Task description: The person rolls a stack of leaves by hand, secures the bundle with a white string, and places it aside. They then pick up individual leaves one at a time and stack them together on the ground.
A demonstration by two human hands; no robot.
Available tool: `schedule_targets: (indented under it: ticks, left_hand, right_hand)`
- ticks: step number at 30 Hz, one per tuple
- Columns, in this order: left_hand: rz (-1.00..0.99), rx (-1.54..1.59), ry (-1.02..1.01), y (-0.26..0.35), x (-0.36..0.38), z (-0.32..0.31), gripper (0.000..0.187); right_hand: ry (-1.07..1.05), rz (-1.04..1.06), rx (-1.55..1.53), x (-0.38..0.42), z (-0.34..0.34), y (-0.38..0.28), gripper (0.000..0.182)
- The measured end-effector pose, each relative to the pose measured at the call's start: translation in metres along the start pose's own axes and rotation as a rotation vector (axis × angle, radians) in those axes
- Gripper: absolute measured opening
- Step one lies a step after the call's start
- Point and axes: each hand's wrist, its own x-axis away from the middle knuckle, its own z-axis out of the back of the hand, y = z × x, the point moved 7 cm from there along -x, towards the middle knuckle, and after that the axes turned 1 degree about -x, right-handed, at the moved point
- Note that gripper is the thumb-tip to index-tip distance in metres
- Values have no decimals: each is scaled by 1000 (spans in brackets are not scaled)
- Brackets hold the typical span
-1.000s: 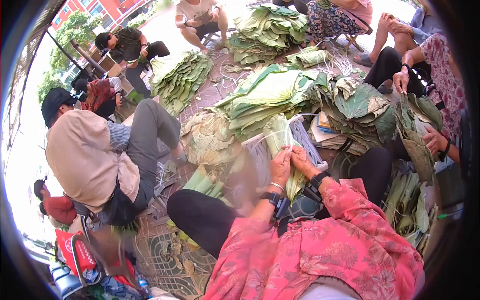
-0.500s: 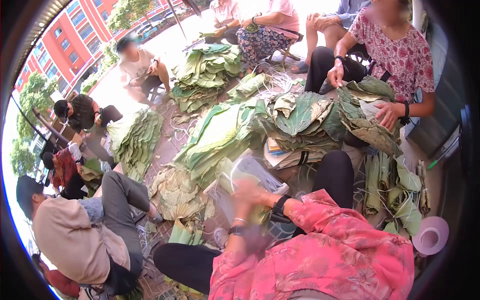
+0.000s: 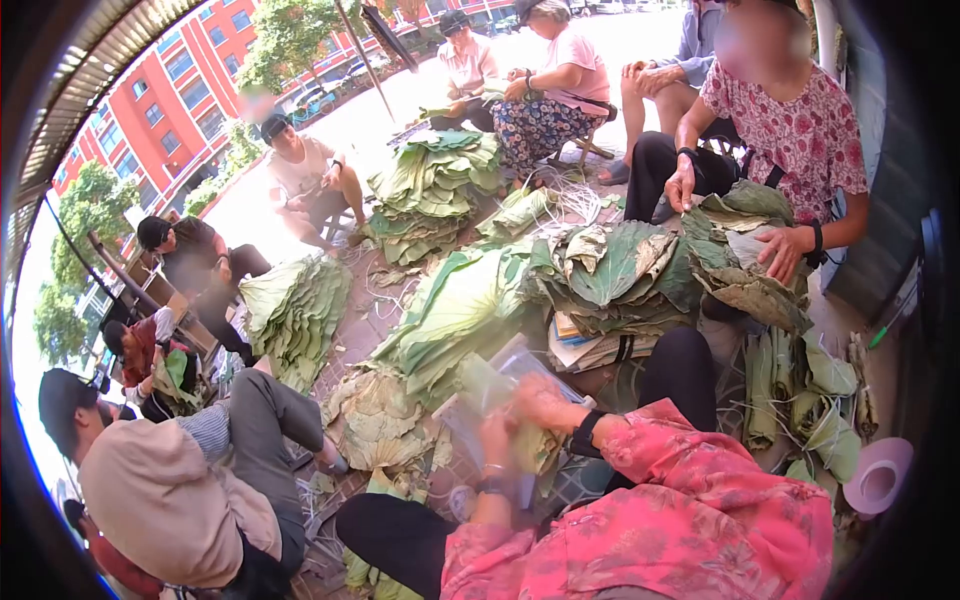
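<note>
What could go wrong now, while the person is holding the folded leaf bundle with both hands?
1. The left hand and right hand look blurred around the leaf bundle, so the grip may slip and the fold may open.
2. The bundle hangs over the white basket, and may well miss it if dropped.
3. Loose white strings lie on the ground and might tangle.

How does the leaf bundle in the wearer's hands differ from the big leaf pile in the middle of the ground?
The leaf bundle is small, folded tight and held up by the left hand and right hand. The big leaf pile is far larger, lies spread flat on the ground, and nobody touches it. Both are green leaves.
</note>
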Motion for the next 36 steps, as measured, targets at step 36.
schedule_targets:
  ticks: [36]
  left_hand:
    - [52,135,-166,9,8,-8,19]
  right_hand:
    - [-409,81,-229,27,103,-28,24]
